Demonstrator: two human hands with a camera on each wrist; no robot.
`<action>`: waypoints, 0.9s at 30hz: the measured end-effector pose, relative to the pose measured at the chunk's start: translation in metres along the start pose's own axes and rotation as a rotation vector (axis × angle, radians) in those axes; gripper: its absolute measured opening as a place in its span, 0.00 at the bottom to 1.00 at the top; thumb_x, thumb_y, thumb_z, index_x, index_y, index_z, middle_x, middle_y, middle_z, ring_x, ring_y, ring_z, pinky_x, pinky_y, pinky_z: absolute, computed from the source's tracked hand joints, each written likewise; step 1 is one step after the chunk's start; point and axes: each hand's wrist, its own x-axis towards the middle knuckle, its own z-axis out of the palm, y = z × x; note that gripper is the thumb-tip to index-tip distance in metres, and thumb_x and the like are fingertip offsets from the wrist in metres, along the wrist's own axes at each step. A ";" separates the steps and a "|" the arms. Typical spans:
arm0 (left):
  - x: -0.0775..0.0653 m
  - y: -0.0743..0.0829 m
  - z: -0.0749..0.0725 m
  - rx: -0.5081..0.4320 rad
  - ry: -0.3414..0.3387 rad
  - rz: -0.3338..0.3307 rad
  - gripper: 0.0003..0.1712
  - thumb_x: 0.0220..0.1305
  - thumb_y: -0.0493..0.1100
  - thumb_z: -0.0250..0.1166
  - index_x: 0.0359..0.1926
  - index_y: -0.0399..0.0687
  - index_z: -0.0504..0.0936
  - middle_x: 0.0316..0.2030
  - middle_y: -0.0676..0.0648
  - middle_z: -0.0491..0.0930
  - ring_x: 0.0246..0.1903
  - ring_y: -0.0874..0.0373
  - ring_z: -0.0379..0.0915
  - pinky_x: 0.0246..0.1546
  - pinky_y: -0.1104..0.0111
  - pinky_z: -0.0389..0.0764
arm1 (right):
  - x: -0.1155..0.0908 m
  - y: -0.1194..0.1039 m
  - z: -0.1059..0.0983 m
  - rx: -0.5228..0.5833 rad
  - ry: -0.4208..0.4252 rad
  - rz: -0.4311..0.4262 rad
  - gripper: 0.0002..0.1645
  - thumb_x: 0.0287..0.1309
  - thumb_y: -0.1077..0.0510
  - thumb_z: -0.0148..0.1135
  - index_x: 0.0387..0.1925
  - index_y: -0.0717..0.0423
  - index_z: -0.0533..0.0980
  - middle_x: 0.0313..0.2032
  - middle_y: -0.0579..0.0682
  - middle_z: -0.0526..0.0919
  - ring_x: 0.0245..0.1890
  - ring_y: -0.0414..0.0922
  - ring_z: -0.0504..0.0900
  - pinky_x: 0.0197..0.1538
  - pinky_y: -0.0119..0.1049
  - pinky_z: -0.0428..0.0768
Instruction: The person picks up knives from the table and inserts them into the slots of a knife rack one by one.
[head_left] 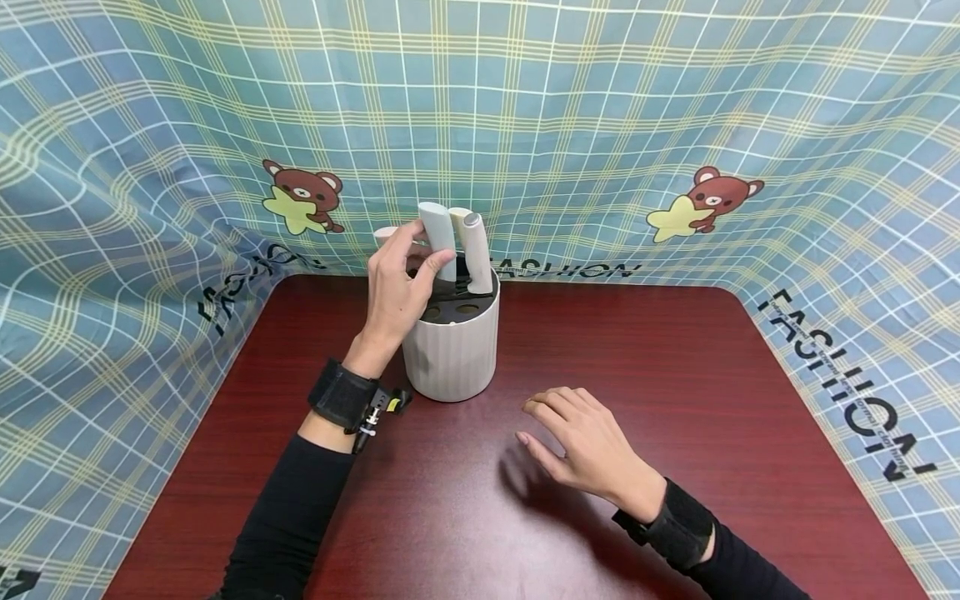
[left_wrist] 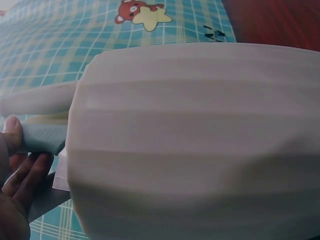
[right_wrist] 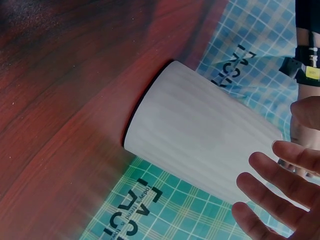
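Observation:
A white fluted knife holder point(head_left: 452, 362) with a dark slotted top stands upright on the table. My left hand point(head_left: 397, 279) is at its top and pinches the pale blue handle of a knife point(head_left: 438, 237) between thumb and fingers. The blade is hidden in the head view. To the right of it a white handle point(head_left: 477, 254) leans in the holder, with a cream handle point(head_left: 457, 214) partly behind. Another pale handle point(head_left: 385, 234) shows behind my left hand. Above the table, right of the holder and apart from it, my right hand point(head_left: 585, 442) has relaxed, slightly bent fingers touching nothing.
The dark red wooden table point(head_left: 637, 350) has rounded far corners. Blue-green checked cloth point(head_left: 555, 150) with bears and lettering hangs behind and along both sides. In the left wrist view, the holder's wall point(left_wrist: 200, 125) fills most of the picture.

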 end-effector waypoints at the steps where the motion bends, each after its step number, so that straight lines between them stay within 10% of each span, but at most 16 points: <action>1: -0.001 0.000 0.000 -0.001 -0.002 -0.001 0.26 0.66 0.45 0.70 0.61 0.38 0.79 0.47 0.37 0.84 0.39 0.48 0.86 0.40 0.60 0.87 | 0.000 0.000 0.000 0.000 0.001 -0.001 0.16 0.63 0.45 0.63 0.45 0.51 0.81 0.42 0.44 0.85 0.44 0.45 0.83 0.44 0.41 0.79; 27: -0.020 -0.008 0.007 0.018 -0.013 -0.034 0.23 0.64 0.45 0.71 0.56 0.39 0.81 0.43 0.38 0.84 0.40 0.48 0.87 0.40 0.58 0.88 | -0.001 0.002 0.000 -0.015 0.014 0.000 0.17 0.65 0.44 0.61 0.45 0.51 0.81 0.41 0.45 0.85 0.43 0.44 0.83 0.43 0.41 0.80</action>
